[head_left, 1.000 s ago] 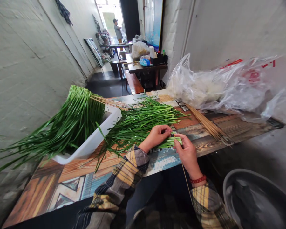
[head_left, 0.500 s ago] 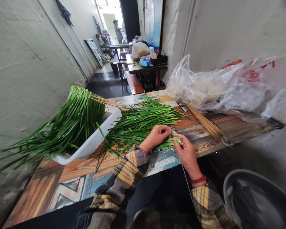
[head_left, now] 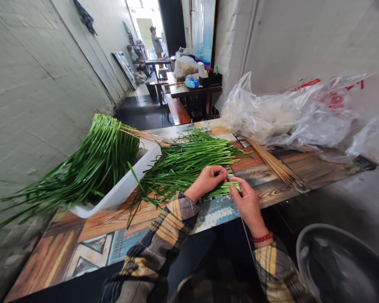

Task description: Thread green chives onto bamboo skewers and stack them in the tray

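Note:
At the table's near edge, both hands are closed around the pale stem ends of a small bunch of garlic chives (head_left: 222, 190). My left hand (head_left: 210, 180) pinches with thumb and forefinger at the bunch's far side. My right hand (head_left: 246, 201) grips the stem ends from the right; its palm side is hidden. A thin bamboo skewer (head_left: 246, 235) runs from under that hand down along the wrist, its upper end out of sight. Just beyond lies a loose pile of garlic chives (head_left: 192, 155), stems pointing right.
On the left, a white plastic tray (head_left: 126, 185) holds a thick stack of skewered chives (head_left: 110, 139). Loose bamboo skewers (head_left: 271, 162) lie to the right, before clear plastic bags (head_left: 290, 113). A grey bucket (head_left: 316, 229) stands below right. A person (head_left: 156, 42) stands far back.

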Demonstrator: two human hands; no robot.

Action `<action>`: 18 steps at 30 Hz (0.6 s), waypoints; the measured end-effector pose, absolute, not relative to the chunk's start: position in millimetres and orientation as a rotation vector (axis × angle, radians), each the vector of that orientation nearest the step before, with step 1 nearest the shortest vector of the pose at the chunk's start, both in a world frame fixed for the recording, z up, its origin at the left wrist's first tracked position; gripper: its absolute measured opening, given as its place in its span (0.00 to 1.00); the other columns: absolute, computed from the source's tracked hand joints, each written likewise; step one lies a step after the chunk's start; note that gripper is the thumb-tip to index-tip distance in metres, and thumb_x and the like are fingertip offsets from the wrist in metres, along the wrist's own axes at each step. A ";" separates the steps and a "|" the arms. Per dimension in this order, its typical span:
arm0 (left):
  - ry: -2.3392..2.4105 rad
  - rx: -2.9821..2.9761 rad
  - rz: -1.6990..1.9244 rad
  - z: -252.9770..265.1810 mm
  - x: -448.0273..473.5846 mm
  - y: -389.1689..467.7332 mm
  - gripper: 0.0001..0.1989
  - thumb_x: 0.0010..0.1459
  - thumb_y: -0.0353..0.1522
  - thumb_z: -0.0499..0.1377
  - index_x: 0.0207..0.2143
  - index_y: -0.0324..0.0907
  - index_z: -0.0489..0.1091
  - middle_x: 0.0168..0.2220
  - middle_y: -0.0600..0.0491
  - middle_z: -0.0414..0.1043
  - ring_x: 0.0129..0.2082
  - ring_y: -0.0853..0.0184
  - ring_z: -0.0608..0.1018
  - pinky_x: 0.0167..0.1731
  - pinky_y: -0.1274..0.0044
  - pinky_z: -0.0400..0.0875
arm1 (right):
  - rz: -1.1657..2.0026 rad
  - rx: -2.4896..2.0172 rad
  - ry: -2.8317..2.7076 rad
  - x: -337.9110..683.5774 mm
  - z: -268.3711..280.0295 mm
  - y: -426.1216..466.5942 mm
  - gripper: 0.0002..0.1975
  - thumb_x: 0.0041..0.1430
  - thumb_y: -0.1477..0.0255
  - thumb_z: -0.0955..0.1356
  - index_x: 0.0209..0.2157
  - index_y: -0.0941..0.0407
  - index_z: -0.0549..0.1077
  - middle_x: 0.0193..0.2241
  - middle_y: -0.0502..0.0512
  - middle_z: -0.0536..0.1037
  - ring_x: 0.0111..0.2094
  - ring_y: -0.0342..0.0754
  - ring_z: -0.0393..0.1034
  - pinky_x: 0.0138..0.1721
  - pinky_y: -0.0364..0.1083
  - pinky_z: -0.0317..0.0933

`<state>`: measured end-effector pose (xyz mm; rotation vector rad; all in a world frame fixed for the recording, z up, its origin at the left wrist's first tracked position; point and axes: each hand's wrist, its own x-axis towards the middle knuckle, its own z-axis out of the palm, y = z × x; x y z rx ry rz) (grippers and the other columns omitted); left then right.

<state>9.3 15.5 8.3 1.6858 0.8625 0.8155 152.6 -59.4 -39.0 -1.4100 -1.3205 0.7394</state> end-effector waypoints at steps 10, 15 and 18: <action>0.861 1.705 0.806 5.4 8.9 16.7 0.11 0.55 0.35 0.57 0.28 0.34 0.71 0.24 0.54 0.70 0.25 0.74 0.68 0.29 0.81 0.62 | 0.718 -1.411 -1.334 152.7 -38.4 -59.2 0.16 0.58 0.62 0.64 0.44 0.55 0.72 0.32 0.53 0.78 0.24 0.44 0.72 0.29 0.44 0.64; 0.855 1.706 0.797 5.5 8.7 16.9 0.11 0.55 0.35 0.57 0.27 0.34 0.71 0.23 0.54 0.70 0.24 0.74 0.68 0.28 0.81 0.62 | 0.733 -1.399 -1.325 152.7 -40.2 -58.8 0.15 0.58 0.62 0.65 0.44 0.55 0.72 0.32 0.52 0.78 0.24 0.44 0.72 0.29 0.44 0.64; 0.855 1.712 0.791 5.2 8.8 17.2 0.11 0.55 0.35 0.57 0.27 0.34 0.71 0.23 0.54 0.70 0.24 0.74 0.68 0.28 0.81 0.62 | 0.725 -1.396 -1.335 152.6 -40.6 -58.2 0.15 0.58 0.63 0.65 0.44 0.55 0.72 0.34 0.53 0.78 0.24 0.44 0.72 0.30 0.44 0.65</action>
